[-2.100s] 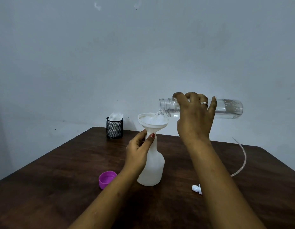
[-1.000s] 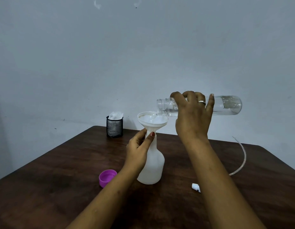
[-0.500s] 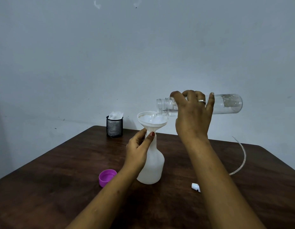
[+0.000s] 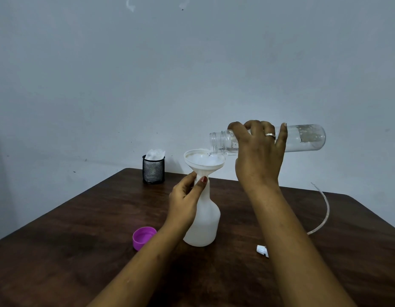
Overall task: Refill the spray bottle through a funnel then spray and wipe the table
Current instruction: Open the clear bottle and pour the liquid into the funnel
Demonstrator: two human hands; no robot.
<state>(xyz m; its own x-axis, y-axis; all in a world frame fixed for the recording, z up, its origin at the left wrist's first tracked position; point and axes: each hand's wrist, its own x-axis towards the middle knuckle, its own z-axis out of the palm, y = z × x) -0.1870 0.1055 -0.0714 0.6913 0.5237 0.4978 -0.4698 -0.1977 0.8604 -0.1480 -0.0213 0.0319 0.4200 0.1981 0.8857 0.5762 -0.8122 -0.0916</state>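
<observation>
A white spray bottle (image 4: 204, 224) stands upright on the dark wooden table (image 4: 81, 240), with a white funnel (image 4: 204, 161) seated in its neck. My left hand (image 4: 186, 200) pinches the neck just under the funnel. My right hand (image 4: 258, 160) grips a clear plastic bottle (image 4: 302, 138) held almost level, base a little raised, its open mouth at the funnel's right rim. Water lies in the funnel bowl. The clear bottle looks nearly drained.
A purple cap (image 4: 144, 237) lies left of the spray bottle. The white spray head (image 4: 262, 250) with its curved dip tube (image 4: 323, 213) lies at the right, partly behind my right forearm. A black mesh cup (image 4: 153, 171) holding white tissue stands at the table's far edge.
The clear bottle's base has risen slightly and the water inside it has dropped to almost none. My left hand and the spray bottle have stayed put.
</observation>
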